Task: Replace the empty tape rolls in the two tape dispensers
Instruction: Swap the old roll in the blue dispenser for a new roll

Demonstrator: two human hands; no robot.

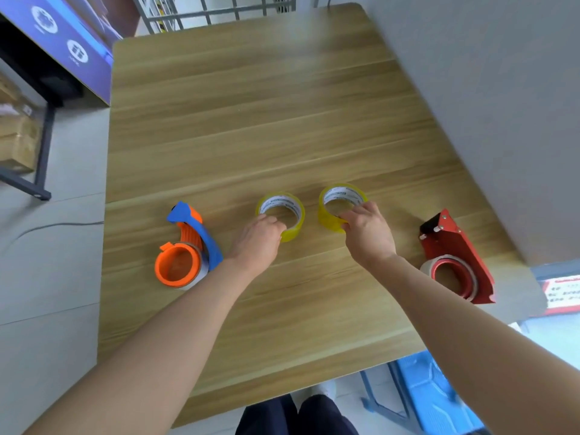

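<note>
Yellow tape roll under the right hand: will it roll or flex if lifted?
Probably stiff: the yellow tape roll looks thickly wound. Lying flat on the table, it likely won't roll. Its glossy side may slip in the right hand.

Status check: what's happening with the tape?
Left hand grips left yellow roll; right hand grips right yellow roll. Orange dispenser, red dispenser not yet reloaded. Nothing blocking.
</note>
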